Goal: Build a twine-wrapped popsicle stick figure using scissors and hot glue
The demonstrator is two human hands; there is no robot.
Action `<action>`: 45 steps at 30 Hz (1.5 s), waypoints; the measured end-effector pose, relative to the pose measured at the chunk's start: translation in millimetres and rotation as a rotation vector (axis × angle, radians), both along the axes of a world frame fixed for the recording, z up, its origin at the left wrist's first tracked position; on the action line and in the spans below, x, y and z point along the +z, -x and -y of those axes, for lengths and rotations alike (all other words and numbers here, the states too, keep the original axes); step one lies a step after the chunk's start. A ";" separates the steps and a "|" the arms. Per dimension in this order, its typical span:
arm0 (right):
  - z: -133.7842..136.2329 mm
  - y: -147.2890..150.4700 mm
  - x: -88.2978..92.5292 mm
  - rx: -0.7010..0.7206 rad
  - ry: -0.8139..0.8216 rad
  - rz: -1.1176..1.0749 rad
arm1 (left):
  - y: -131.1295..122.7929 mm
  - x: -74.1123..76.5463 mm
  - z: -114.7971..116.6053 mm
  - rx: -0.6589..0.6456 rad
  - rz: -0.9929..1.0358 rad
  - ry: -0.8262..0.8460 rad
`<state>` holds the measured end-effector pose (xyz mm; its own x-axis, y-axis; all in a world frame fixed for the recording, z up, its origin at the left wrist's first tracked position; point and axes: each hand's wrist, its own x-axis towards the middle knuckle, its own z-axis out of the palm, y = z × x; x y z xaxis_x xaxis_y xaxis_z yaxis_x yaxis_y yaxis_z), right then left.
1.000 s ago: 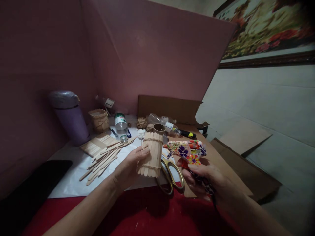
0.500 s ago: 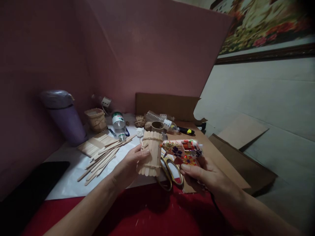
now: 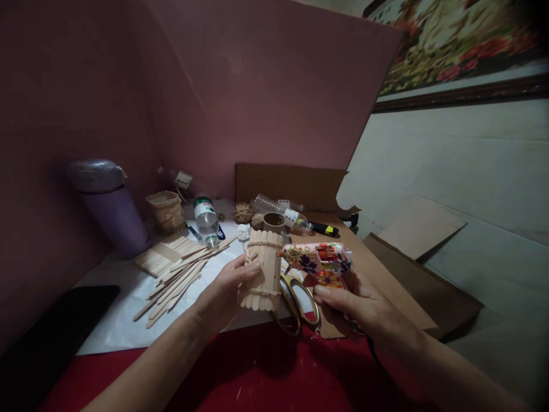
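Observation:
My left hand [image 3: 231,284] is closed around the left side of a small holder made of popsicle sticks [image 3: 266,272], with twine bands near its top and bottom. The holder is upright, slightly tilted. In my right hand [image 3: 354,297] is a glue gun [image 3: 317,258] with a flowery pattern and a small red light. Its nozzle points left and is at the holder's upper right edge; whether it touches I cannot tell. Scissors with gold handles [image 3: 305,306] lie below, between the two hands, their blades hidden.
Loose popsicle sticks [image 3: 175,289] lie on white paper at left, near a woven-looking small basket [image 3: 165,212] and a purple tumbler [image 3: 112,212]. Behind are plastic bottles [image 3: 206,220], twine balls [image 3: 243,212], a cardboard tube [image 3: 273,221] and a black-and-yellow cutter [image 3: 325,229]. Cardboard [image 3: 386,280] lies at right.
The view has shifted very slightly. Both hands keep the holder and the glue gun in nearly the same places.

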<state>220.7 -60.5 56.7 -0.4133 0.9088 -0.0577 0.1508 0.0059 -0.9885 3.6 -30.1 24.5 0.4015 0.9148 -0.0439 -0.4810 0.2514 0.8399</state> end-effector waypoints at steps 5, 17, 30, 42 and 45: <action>-2.2 -1.9 -1.1 0.006 0.002 0.011 | 1.2 -0.9 -0.9 -0.006 0.012 0.029; 0.5 -0.2 -2.9 -0.049 0.012 -0.002 | 2.6 -2.2 -1.2 0.000 0.022 0.084; -1.7 0.6 0.2 0.004 0.028 -0.014 | 4.6 -4.3 -2.3 0.016 0.094 0.095; 0.4 1.0 0.5 -0.022 0.015 0.005 | 4.6 0.3 -0.2 0.017 0.091 0.128; 0.1 0.6 -0.2 -0.019 0.009 0.009 | 4.8 0.9 0.1 0.014 0.080 0.144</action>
<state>220.1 -60.5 56.5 -0.3953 0.9159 -0.0696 0.1594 -0.0062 -0.9872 -1.2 -30.2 25.5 0.3960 0.9070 -0.1431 -0.5492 0.3588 0.7547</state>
